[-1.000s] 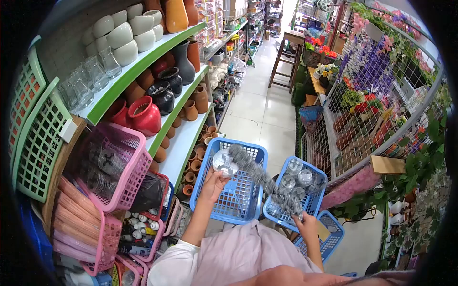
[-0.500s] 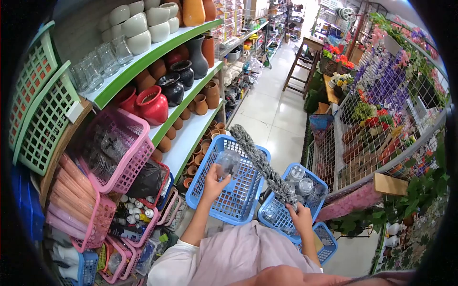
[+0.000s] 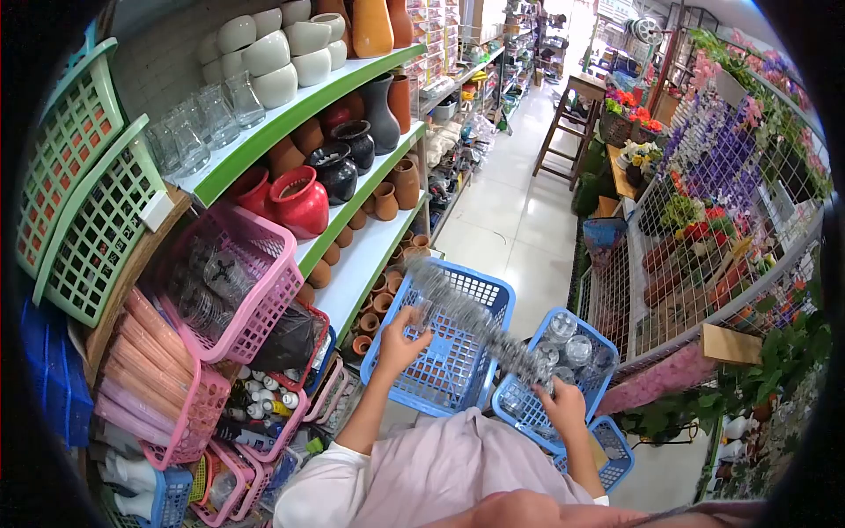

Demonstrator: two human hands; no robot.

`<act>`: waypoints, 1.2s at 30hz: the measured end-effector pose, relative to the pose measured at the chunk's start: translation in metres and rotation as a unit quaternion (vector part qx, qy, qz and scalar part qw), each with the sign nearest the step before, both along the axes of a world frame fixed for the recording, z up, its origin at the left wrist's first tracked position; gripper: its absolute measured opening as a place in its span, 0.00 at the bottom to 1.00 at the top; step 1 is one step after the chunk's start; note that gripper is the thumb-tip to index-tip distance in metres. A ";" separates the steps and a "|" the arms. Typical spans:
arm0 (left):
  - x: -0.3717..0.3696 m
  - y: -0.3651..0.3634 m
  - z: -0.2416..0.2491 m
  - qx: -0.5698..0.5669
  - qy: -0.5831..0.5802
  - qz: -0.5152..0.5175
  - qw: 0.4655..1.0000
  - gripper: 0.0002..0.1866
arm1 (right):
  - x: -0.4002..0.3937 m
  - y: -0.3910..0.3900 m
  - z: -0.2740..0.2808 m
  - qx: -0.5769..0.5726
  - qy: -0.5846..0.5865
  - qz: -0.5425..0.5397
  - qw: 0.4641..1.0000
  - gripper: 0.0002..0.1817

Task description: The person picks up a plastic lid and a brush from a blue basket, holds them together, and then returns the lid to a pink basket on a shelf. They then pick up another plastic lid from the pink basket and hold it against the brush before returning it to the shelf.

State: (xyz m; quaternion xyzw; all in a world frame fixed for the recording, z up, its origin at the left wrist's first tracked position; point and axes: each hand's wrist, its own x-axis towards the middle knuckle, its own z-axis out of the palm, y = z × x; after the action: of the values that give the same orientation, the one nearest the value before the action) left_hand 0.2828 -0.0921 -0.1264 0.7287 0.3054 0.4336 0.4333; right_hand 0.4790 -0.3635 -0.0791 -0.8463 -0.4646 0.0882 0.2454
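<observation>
My left hand [image 3: 403,345] is closed on a clear jar [image 3: 426,315], held above a blue basket [image 3: 503,304]. In my right hand [image 3: 563,407] is the lower end of a grey fluffy duster [image 3: 475,315], which slants up and left across that basket. The duster is blurred by motion, and its far part covers much of the jar. Below my right hand, a second blue basket [image 3: 607,348] holds several clear jars [image 3: 576,350].
Left of me are pink baskets [image 3: 290,264] of glassware and wrapped goods. Shelves [image 3: 264,141] carry white bowls, glasses, red and black vases and clay pots. A wire rack [image 3: 607,299] with artificial flowers stands on the right, and a wooden stool [image 3: 572,132] in the aisle.
The duster's far end has moved left and down, over the jar in my left hand. The whole scene has shifted slightly right and down in view.
</observation>
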 end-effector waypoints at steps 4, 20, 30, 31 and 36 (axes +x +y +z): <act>-0.013 0.010 0.004 0.012 0.018 -0.006 1.000 0.14 | -0.010 0.000 0.014 -0.021 0.019 -0.022 0.999 0.24; -0.043 0.044 -0.001 -0.587 -0.564 -0.290 0.503 0.18 | -0.080 0.019 -0.025 0.012 0.003 -0.024 1.000 0.22; -0.064 0.059 -0.039 -0.645 -0.533 -0.344 0.426 0.31 | -0.133 0.028 -0.045 0.035 -0.026 -0.040 0.998 0.20; -0.068 0.058 -0.034 -0.648 -0.531 -0.344 0.425 0.31 | -0.140 0.031 -0.047 0.055 -0.020 -0.029 0.998 0.20; -0.083 0.055 -0.006 -0.680 -0.520 -0.281 0.433 0.25 | -0.146 0.045 -0.042 0.147 0.092 -0.127 0.977 0.16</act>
State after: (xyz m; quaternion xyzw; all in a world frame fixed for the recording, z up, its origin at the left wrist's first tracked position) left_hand 0.1999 -0.0369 -0.1327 -0.1190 -0.0031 0.2369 0.9642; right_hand 0.3328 -0.3189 -0.1212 -0.8414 -0.3365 0.0642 0.4179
